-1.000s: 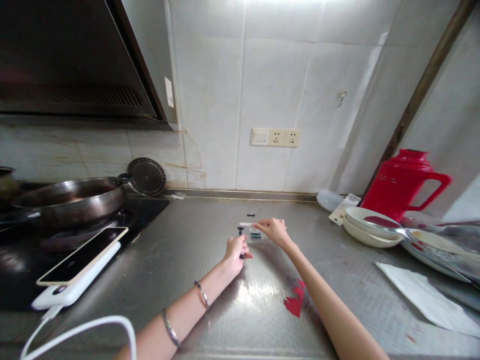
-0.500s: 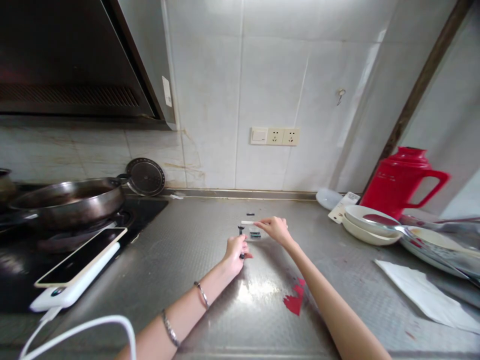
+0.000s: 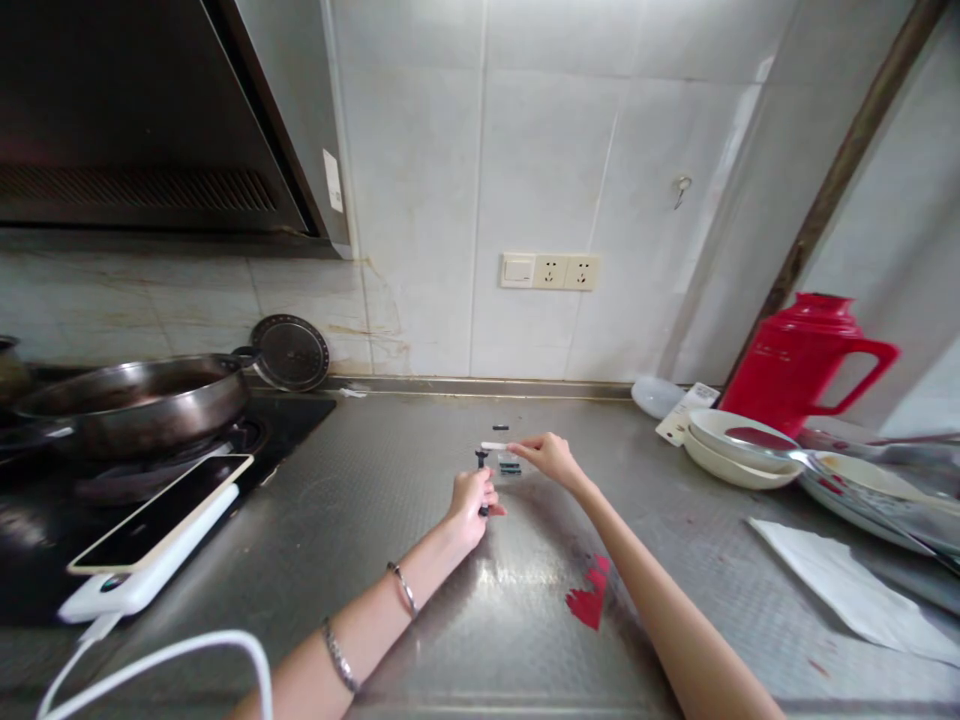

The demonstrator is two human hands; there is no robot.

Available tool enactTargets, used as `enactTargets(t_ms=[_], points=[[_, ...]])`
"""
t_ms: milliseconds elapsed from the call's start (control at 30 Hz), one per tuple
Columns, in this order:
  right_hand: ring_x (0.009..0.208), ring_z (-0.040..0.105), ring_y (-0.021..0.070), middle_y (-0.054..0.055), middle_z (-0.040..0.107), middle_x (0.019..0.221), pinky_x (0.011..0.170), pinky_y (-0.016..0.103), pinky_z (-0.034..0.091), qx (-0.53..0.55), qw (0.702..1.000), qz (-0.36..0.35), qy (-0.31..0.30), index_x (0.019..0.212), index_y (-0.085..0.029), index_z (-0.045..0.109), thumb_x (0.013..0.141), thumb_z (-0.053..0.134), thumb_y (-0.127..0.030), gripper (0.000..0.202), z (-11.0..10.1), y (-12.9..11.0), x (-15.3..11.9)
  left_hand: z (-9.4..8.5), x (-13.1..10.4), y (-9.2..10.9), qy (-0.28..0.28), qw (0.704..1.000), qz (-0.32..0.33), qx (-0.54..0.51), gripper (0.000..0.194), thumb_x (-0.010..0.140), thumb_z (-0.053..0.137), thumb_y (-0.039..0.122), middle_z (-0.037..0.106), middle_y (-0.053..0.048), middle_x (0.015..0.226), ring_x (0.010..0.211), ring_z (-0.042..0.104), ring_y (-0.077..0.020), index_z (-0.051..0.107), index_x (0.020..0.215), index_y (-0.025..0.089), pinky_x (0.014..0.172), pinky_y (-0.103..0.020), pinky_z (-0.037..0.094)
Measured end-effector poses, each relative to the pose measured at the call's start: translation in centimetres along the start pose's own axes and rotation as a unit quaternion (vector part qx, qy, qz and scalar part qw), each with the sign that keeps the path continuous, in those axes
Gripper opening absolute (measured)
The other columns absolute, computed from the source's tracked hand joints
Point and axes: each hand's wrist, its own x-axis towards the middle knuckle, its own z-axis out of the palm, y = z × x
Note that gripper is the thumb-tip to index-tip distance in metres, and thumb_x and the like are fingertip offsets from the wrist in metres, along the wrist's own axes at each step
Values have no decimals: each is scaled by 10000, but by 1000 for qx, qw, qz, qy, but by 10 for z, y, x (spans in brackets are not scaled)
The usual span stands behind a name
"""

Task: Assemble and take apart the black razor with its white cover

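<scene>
My left hand (image 3: 474, 500) is closed around a small black razor-like handle (image 3: 481, 461), its T-shaped head pointing away from me. In a pinch, my right hand (image 3: 551, 458) holds a thin white stick (image 3: 493, 446), whose left end is just above the black head; whether they touch is too small to tell. Below the stick, near my right fingertips, a small clear pack with dark strips (image 3: 510, 467) lies on the metal counter (image 3: 375, 500). Farther back lies a small dark strip (image 3: 500, 428).
At left, a pan (image 3: 142, 400) sits on the stove, with a phone (image 3: 161, 515) and white power bank (image 3: 150, 570) in front. A red thermos (image 3: 791, 365), stacked bowls (image 3: 739, 462) and white paper (image 3: 847, 590) stand or lie at right. A red patch (image 3: 590, 597) marks the counter.
</scene>
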Motion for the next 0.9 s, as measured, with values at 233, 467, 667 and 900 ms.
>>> enactTargets(t_ms=[233,467,667,900], points=[[575,491,131,-17,481,476,574,211,303,22,999,-28,-15,696,-172,734,743,406,-671,599,4,-2,1,-1,3,-3,-3,1000,-3,2,78,820,484,176,246,121,452,303,218,-18,490,752,139,320,-157,345],[581,485,122,-17,495,493,582,210,309,22,1000,-11,-7,718,-176,736,753,421,-652,572,3,-1,1,-1,3,-4,-12,1000,-2,12,92,806,522,222,234,125,457,311,212,-16,494,762,146,326,-154,342],[628,521,156,9,585,577,570,219,335,50,997,33,52,883,-194,732,774,439,-583,499,-2,5,1,-3,5,-3,-34,999,25,23,112,785,533,246,228,126,452,317,200,-18,485,754,151,322,-162,349],[585,540,141,18,605,622,564,208,367,99,986,-15,137,965,-138,678,839,372,-473,471,-9,4,5,-7,12,7,-76,987,127,61,248,737,582,373,230,132,450,327,196,-24,484,819,161,324,-175,366]])
